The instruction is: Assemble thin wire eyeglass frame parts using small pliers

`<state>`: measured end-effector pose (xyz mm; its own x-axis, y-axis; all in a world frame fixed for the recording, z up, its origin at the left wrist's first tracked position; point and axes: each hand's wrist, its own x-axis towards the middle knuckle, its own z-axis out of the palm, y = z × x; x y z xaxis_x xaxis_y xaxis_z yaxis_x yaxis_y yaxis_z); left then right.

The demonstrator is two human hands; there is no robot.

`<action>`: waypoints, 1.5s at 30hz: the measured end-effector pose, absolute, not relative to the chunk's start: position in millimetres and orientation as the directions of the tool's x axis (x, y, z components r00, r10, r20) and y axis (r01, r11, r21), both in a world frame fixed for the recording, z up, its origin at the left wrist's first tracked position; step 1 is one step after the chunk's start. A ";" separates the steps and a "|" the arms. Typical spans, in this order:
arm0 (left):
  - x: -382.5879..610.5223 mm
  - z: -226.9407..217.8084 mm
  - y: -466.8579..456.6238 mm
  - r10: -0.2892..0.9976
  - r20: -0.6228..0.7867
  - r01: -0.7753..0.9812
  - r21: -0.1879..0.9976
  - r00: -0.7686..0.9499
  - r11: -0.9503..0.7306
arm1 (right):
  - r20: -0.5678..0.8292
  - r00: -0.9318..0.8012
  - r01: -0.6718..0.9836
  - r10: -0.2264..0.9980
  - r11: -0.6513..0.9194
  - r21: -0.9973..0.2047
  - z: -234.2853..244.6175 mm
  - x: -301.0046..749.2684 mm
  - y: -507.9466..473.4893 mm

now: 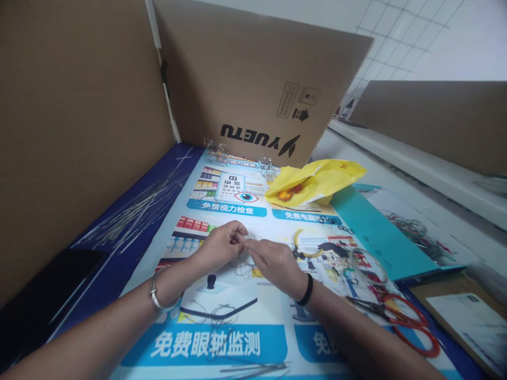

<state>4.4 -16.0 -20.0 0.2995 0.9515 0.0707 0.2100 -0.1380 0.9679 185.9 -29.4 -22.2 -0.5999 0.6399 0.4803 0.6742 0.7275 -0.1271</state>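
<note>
Over the middle of the printed poster sheet, my left hand (222, 245) and my right hand (277, 264) meet with their fingertips pinched together. Between them is thin wire (243, 270), its fine loops showing just below and around the fingers. The exact point of the pinch is too small to make out. Right of my right hand lies a pair of pliers (307, 253) with yellow handles. Nearer to me, more curled thin wire (216, 314) and some straight wire pieces (257, 368) rest on the poster (134, 311).
Cardboard panels (253, 68) stand behind and at left. Long straight wires (146, 206) and a black flat object (51, 290) lie left. A yellow bag (320, 182) with orange pieces, a teal folder (368, 232), red-handled scissors (407, 316) and a wire heap (422, 237) are right.
</note>
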 end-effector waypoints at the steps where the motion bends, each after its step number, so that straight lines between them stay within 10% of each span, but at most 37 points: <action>1: 4.0 -20.1 -15.5 0.945 0.075 0.194 0.971 0.319 -0.143 | 0.484 -0.605 0.670 0.632 0.733 -0.119 -22.2 186.3 -29.1; 11: -12.3 6.5 -31.6 0.783 0.436 0.390 0.692 0.444 -0.607 | 0.495 -0.559 0.699 0.665 0.699 -0.150 -20.2 191.2 -22.5; 20: -10.1 3.7 -58.1 0.544 0.219 0.497 0.235 0.810 -0.835 | 0.528 -0.489 0.678 0.694 0.684 -0.271 -22.5 194.9 -14.5; 33: -5.8 1.8 -65.4 0.531 0.189 0.501 0.186 0.826 -0.845 | 0.496 -0.537 0.728 0.683 0.672 -0.137 -17.5 196.0 -14.0; 45: -8.2 -1.1 -64.9 0.471 0.197 0.466 0.072 0.860 -0.882 | 0.470 -0.494 0.722 0.731 0.647 -0.247 -15.0 193.3 -6.7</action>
